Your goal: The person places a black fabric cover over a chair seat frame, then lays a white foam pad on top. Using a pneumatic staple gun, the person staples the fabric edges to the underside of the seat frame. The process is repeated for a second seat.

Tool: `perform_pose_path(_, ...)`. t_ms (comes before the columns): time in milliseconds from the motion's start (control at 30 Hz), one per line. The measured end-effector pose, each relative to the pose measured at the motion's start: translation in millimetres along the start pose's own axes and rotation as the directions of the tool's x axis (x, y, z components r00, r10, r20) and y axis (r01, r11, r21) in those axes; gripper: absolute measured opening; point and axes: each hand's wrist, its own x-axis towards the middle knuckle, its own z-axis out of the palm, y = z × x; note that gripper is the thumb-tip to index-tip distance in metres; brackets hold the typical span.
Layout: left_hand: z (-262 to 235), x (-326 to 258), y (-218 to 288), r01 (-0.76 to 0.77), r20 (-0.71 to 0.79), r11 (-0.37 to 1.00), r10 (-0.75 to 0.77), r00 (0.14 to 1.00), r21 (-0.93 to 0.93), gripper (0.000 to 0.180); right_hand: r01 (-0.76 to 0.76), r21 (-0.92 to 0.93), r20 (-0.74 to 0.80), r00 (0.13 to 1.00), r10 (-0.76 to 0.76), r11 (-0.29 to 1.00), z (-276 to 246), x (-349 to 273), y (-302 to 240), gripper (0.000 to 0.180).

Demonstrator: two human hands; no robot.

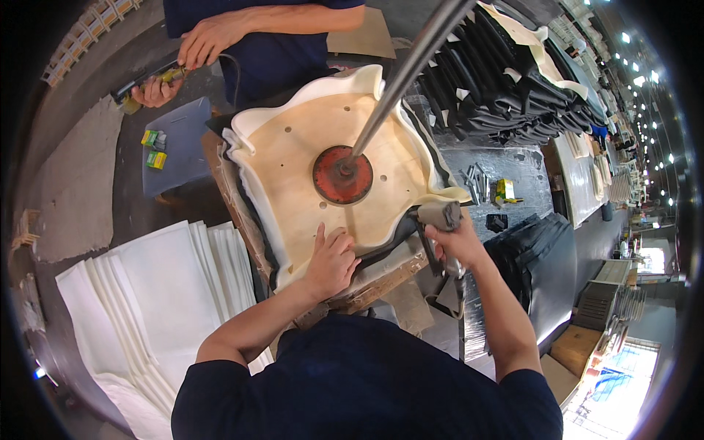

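A pale wooden panel [286, 165] lies in front of me, edged by cream foam [258, 205] with black cover material [402, 233] showing below. At its middle sits a red round pressing disc [326, 185] on the end of a slanting metal rod [403, 81]. My left hand [330, 264] rests at the panel's near edge, fingers apart and holding nothing visible. In my right hand [460, 246] is a staple gun [438, 216], its head by the panel's near right corner. My fingers partly cover its handle.
Across the panel, a co-worker's hands [209, 40] hold another tool [165, 77]. White padding sheets [154, 286] are stacked at left. Black covers [506, 81] pile up far right. Staple strips [478, 183] and a yellow-green box [506, 191] lie on the right table.
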Motion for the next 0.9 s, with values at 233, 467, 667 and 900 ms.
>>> perform_pose_path(233,6,9,-16,0.194,-0.077,0.978,-0.200,0.977,-0.077,0.021,-0.101,0.190,0.187,0.980,0.065,0.977,66,-52,2,0.037)
perform_pose_path(467,15,12,-17,0.318,-0.106,0.938,-0.333,0.937,-0.139,0.019,-0.149,0.150,0.148,0.981,0.127,0.977,117,-36,8,0.033)
perform_pose_path(667,17,14,-14,0.362,-0.107,0.927,-0.372,0.922,-0.103,0.018,-0.155,0.112,0.096,0.985,0.145,0.981,129,-28,5,0.034)
perform_pose_path(900,19,14,-12,0.381,-0.088,0.917,-0.392,0.916,-0.120,0.018,-0.153,-0.101,0.042,0.987,0.158,0.983,136,-25,-2,0.035)
